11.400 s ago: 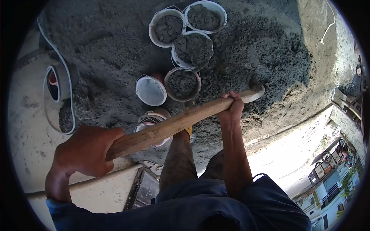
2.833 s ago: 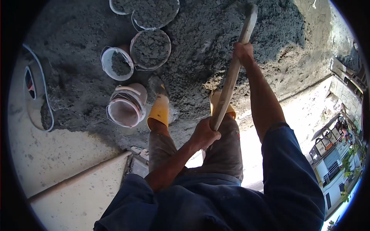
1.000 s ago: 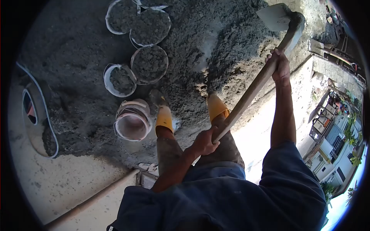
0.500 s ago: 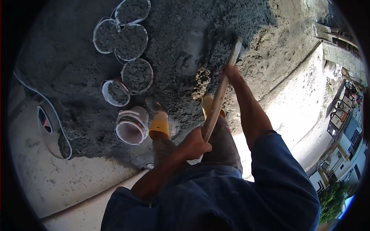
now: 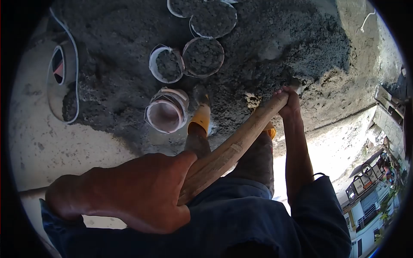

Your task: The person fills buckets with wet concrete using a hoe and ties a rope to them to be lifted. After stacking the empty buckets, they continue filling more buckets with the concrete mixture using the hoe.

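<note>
My left hand [image 5: 150, 189], large and close to the camera, is closed around the near end of a long wooden tool handle [image 5: 232, 150]. Farther down the same shaft, my right hand [image 5: 290, 103] grips it low, close to the ground. A small pale part shows just past the right hand; the tool's working end cannot be made out. Beyond that hand spreads wet grey concrete mix [image 5: 318, 47]. My yellow boots [image 5: 200, 118] stand in the mix, one on each side of the handle.
Buckets filled with grey mix [image 5: 204, 58] stand ahead on the left, one a smaller white bucket [image 5: 165, 64]. Nearer is a stack of empty buckets [image 5: 165, 114]. A pale hose or cable [image 5: 75, 56] curves at far left. Sunlit paving [image 5: 331, 146] lies right.
My left hand has risen toward the camera and left with the handle's near end, tilting the shaft. My right hand has come nearer and right. The view has shifted, moving the buckets rightward.
</note>
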The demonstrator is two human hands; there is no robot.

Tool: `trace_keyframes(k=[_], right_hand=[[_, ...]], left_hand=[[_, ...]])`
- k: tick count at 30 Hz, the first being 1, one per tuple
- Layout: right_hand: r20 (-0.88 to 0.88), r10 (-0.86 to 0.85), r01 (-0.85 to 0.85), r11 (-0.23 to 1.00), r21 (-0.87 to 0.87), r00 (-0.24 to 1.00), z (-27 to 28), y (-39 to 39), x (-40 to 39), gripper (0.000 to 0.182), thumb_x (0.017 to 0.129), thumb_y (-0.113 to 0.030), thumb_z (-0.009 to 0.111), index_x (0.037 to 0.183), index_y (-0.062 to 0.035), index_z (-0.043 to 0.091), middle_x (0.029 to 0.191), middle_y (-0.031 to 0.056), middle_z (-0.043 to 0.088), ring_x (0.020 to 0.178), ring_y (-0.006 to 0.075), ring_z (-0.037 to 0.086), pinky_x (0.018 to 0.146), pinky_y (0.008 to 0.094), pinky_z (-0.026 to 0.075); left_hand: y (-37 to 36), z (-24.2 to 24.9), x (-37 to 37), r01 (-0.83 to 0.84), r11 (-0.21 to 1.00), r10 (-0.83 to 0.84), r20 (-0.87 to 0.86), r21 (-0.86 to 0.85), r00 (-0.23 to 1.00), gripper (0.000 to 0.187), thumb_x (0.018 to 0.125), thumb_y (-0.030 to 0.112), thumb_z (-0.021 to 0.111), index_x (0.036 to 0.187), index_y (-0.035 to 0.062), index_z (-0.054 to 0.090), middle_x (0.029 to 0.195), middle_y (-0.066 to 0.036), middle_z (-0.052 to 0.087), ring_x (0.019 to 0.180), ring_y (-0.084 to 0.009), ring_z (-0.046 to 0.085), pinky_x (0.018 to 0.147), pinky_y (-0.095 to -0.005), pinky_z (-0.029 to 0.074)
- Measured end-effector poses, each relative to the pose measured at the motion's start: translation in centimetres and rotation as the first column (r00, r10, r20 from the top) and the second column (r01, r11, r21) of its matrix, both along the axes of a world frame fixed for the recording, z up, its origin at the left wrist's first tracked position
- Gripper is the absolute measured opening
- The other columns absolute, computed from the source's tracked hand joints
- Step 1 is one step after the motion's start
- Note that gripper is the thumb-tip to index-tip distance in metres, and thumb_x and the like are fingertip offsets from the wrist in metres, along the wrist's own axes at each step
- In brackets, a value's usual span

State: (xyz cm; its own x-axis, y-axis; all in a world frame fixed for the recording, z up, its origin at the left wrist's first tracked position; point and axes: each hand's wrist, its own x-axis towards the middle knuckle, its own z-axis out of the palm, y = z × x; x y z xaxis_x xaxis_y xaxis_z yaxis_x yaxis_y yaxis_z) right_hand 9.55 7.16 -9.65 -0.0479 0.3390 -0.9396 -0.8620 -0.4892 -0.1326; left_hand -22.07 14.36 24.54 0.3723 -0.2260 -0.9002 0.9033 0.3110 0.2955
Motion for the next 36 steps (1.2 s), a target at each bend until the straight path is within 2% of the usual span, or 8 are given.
trace_keyframes(k=[5, 13, 19, 26, 29, 30, 31, 36], right_hand=[[-0.119, -0.105, 0.088, 0.986, -0.14, 0.987, 3.6, 0.1, -17.3, 0.005, 0.084, -0.008, 0.047, 0.08, -0.005, 0.046, 0.068, 0.008, 0.048, 0.066, 0.0221, 0.05, 0.071, 0.0378, 0.049], [-0.357, -0.158, 0.082, 0.972, -0.22, 0.921, 4.8, 0.8, -43.7, 0.007, 0.081, -0.002, 0.059, 0.084, -0.0028, 0.052, 0.083, 0.0085, 0.054, 0.083, 0.0248, 0.057, 0.085, 0.0388, 0.05], [-0.29, -0.046, 0.051, 0.999, 0.008, 0.956, 3.1, -2.9, -44.1, 0.011, 0.079, 0.001, 0.061, 0.086, -0.0041, 0.054, 0.09, 0.0079, 0.057, 0.091, 0.0244, 0.056, 0.089, 0.0375, 0.047], [0.28, 0.247, -0.266, 0.963, 0.032, 0.928, 2.4, -1.1, -20.7, 0.01, 0.083, -0.011, 0.048, 0.087, -0.0029, 0.053, 0.086, 0.0106, 0.055, 0.083, 0.023, 0.054, 0.08, 0.038, 0.047], [0.401, 0.544, -0.547, 0.829, -0.119, 0.737, 1.2, 0.0, -8.3, 0.006, 0.081, -0.01, 0.056, 0.079, -0.0056, 0.052, 0.068, 0.0039, 0.052, 0.065, 0.0178, 0.054, 0.061, 0.0278, 0.046], [0.617, 0.708, -0.754, 0.6, -0.268, 0.344, -1.2, -2.3, -1.6, 0.009, 0.08, -0.008, 0.06, 0.077, -0.0065, 0.052, 0.065, 0.004, 0.052, 0.06, 0.0179, 0.053, 0.057, 0.0288, 0.045], [0.453, 0.756, -0.62, 0.65, -0.439, 0.472, 2.9, -1.4, -2.9, 0.009, 0.08, -0.007, 0.061, 0.077, -0.006, 0.052, 0.061, 0.0042, 0.051, 0.053, 0.0177, 0.052, 0.05, 0.0308, 0.045], [-0.004, 0.828, -0.425, -0.292, -0.857, -0.56, 9.6, 1.8, 4.2, 0.021, 0.076, -0.007, 0.07, 0.082, 0.0019, 0.051, 0.056, 0.0092, 0.053, 0.047, 0.0216, 0.057, 0.04, 0.0351, 0.047]], left_hand=[[0.3, 4.7, -13.5, 0.283, 0.949, -0.235, -0.292, 0.136, 0.927, 0.05, 0.056, 0.013, 0.063, 0.104, -0.0001, 0.053, 0.077, -0.017, 0.062, 0.072, -0.0325, 0.063, 0.065, -0.039, 0.049], [-8.3, 0.6, -43.3, 0.511, 0.518, 0.081, -0.634, 0.686, 0.769, 0.038, 0.06, -0.016, 0.054, 0.091, 0.0048, 0.059, 0.088, -0.016, 0.062, 0.088, -0.036, 0.061, 0.075, -0.042, 0.048], [-19.6, -11.0, -51.2, 0.177, 0.389, 0.302, -0.307, 0.904, 0.902, 0.031, 0.06, -0.011, 0.056, 0.086, 0.0055, 0.055, 0.085, -0.012, 0.056, 0.084, -0.0358, 0.057, 0.071, -0.0406, 0.046], [-23.2, -18.7, -30.4, -0.475, 0.633, 0.498, 0.149, 0.611, 0.855, 0.039, 0.064, 0.011, 0.068, 0.102, 0.0095, 0.058, 0.092, -0.011, 0.061, 0.088, -0.0306, 0.061, 0.075, -0.0393, 0.049], [-20.6, -19.1, -21.8, -0.785, 0.597, 0.659, 0.457, 0.166, 0.597, 0.049, 0.073, 0.025, 0.07, 0.116, 0.0105, 0.052, 0.1, -0.015, 0.061, 0.093, -0.026, 0.061, 0.077, -0.0349, 0.048], [-19.9, -19.6, -20.0, -0.853, 0.518, 0.724, 0.499, 0.062, 0.476, 0.047, 0.074, 0.025, 0.069, 0.115, 0.0098, 0.053, 0.099, -0.015, 0.061, 0.091, -0.0258, 0.062, 0.076, -0.0345, 0.048], [-19.6, -20.8, -19.0, -0.855, 0.515, 0.725, 0.507, 0.052, 0.467, 0.047, 0.074, 0.025, 0.069, 0.115, 0.0098, 0.053, 0.099, -0.015, 0.061, 0.091, -0.0258, 0.062, 0.076, -0.0345, 0.048], [-17.4, -31.7, -19.0, -0.876, 0.262, 0.826, 0.376, 0.405, 0.42, 0.034, 0.08, 0.018, 0.062, 0.109, 0.0021, 0.055, 0.094, -0.011, 0.064, 0.085, -0.02, 0.062, 0.075, -0.0337, 0.048]])
